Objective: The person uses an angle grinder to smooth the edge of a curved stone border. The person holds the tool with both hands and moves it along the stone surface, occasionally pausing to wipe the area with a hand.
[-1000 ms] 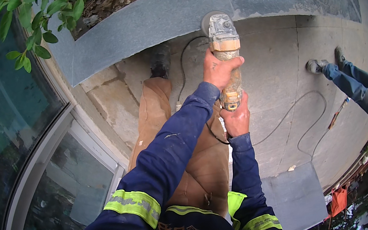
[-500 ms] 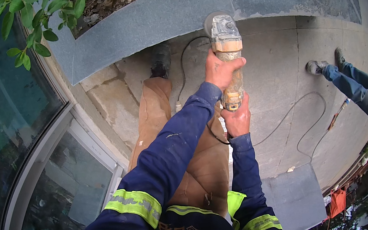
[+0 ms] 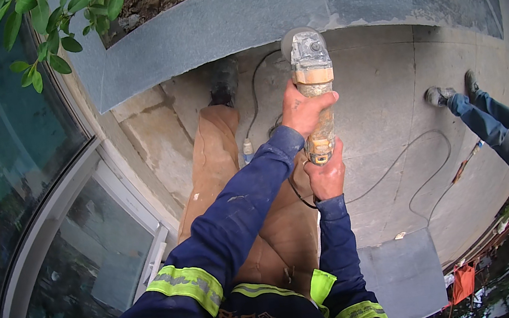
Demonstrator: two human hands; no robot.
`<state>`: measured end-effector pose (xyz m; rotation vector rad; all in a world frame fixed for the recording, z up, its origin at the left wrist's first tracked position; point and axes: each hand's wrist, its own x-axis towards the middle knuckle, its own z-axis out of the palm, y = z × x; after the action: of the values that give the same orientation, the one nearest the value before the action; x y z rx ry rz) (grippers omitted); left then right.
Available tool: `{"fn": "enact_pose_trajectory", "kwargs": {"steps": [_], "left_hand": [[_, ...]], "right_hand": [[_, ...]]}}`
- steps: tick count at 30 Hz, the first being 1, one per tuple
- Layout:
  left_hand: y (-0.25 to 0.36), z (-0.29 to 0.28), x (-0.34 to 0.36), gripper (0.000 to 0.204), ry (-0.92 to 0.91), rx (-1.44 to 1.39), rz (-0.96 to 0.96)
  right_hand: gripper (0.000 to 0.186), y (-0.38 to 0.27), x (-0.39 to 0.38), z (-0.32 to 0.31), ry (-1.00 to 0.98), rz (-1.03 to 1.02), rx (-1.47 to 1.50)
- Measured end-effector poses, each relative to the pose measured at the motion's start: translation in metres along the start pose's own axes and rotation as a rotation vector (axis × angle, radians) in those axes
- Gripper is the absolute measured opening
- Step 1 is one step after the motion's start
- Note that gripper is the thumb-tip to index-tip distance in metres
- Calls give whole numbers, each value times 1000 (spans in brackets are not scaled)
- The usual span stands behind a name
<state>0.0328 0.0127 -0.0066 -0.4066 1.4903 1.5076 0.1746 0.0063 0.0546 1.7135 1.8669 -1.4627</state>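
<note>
Angle grinder (image 3: 313, 76) sits slightly further back than a second ago; its disc (image 3: 290, 40) overlaps less of the grey stone slab (image 3: 214, 36), so probably less edge being worked. Left hand (image 3: 302, 110) wraps barrel, right hand (image 3: 327, 175) grips rear. Disc-to-stone contact: can't tell.

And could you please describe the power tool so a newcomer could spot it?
Start at the grey ledge curving across the top. By its near edge, the left hand and, behind it, the right hand grip the power tool. Its round grey disc and orange collar set it apart.
</note>
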Motion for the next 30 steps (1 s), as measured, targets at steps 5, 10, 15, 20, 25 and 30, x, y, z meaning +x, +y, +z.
{"fn": "enact_pose_trajectory", "kwargs": {"steps": [5,10,15,20,25,30], "left_hand": [[4,-1,-4,55,4,-15,1],[-2,0,-8,54,38,-37,-5],[-12,-4,-3,54,27,7,11],[-3,-4,-5,54,9,-15,-2],[-9,-6,-5,55,54,-16,19],[-9,-6,-3,58,25,12,0]], "right_hand": [[76,-11,-2,-4,-24,34,42],[75,1,-2,-3,-26,-22,31],[75,5,-2,1,-13,-26,42],[75,0,0,3,-1,-23,25],[75,2,-2,1,-37,-10,51],[76,3,-1,3,-21,4,50]]}}
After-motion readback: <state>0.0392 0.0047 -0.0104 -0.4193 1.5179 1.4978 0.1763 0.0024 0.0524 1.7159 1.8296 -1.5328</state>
